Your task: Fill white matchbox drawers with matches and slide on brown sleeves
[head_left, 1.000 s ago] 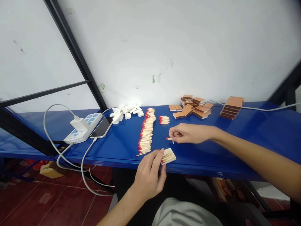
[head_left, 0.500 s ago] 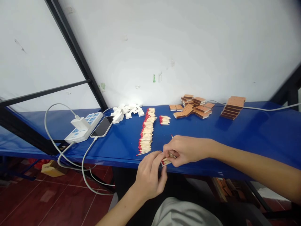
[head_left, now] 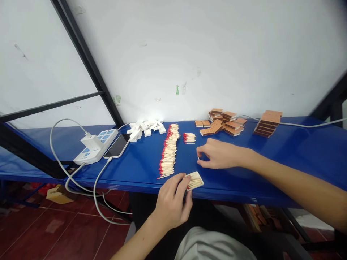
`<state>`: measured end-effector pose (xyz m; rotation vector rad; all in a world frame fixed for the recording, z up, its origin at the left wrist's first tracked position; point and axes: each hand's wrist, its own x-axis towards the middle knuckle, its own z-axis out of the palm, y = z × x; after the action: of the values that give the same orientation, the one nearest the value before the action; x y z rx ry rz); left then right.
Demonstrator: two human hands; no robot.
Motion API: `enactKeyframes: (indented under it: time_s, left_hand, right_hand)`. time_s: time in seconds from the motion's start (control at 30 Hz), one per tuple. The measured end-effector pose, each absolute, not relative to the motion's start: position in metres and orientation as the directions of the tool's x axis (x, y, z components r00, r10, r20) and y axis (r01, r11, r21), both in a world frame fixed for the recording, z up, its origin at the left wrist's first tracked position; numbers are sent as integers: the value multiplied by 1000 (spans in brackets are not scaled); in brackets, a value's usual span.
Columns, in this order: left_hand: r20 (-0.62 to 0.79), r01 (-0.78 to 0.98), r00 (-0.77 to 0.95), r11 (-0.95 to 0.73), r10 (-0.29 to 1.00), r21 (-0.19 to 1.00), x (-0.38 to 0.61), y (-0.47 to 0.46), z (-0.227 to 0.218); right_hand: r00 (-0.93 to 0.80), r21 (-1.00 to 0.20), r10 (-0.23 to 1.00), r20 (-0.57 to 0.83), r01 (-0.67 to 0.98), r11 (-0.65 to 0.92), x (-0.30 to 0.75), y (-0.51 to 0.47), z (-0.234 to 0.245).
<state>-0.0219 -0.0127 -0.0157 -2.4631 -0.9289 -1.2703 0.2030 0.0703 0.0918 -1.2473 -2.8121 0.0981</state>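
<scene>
My left hand (head_left: pixel 173 200) grips the left end of a small white matchbox tray (head_left: pixel 200 183) at the table's front edge. Several matches (head_left: pixel 194 181) lie lengthwise in the tray, their heads partly hidden by my fingers. Farther right and beyond the tray, my right hand (head_left: pixel 217 153) is low over the table, its thumb and index finger closed on a single match (head_left: pixel 198 157). A long row of red-headed matches (head_left: pixel 169 151) lies left of my right hand, and a small bunch of matches (head_left: pixel 189 138) lies just beyond it.
White tray pieces (head_left: pixel 148 126) are heaped at the back left, near a phone (head_left: pixel 118 145) and a power strip (head_left: pixel 89 156) with cables. Brown matchbox covers (head_left: pixel 217 126) lie at the back, with a leaning stack of matchboxes (head_left: pixel 268 122) farther right.
My right hand has left the tray and moved outward to the single match on the table, uncovering the matches in the tray. My left hand stays on the tray.
</scene>
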Motion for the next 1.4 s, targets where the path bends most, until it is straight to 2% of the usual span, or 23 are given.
enactKeyframes:
  time_s: [0.1,0.17,0.33,0.5,0.57,0.77,0.97,1.13,1.4]
  left_hand:
    - [792,614,433,-784,431,91,-22,-13,-17]
    - [790,607,438,-790,428,92,-22,-13,-17]
    - [796,599,427,-794,429,106,-22,-12,-17]
    - [785,578,396,-794,477,191,-22,-14,-17]
    - [783,578,393,-792,482,198,-22,-14,-17]
    - [774,599,420,-786,473,155,-21,-13,-14]
    - [760,604,455,-788,463,119,-21,-13,-14]
    - [760,613,452,-781,467,115,-21,-12,-15]
    - [773,605,441,-787,457,120,-21,-12,-14]
  right_hand:
    - [-635,-23,772,-4,772,635,203,73,87]
    - [-641,-41,767,-19,767,640,202,73,86]
    - [-730,-302,676,-103,670,678,206,73,93]
    - [-795,-579,604,-59,520,628,203,67,94]
    - [-825,-644,561,-64,464,609,198,63,90]
    - [-834,-608,552,1,437,662,190,61,79]
    - [-845,-610,535,5,421,672,190,61,77]
    - [-853,-589,515,87,373,717,188,59,72]
    - [-865,-590,499,57,374,715,187,59,72]
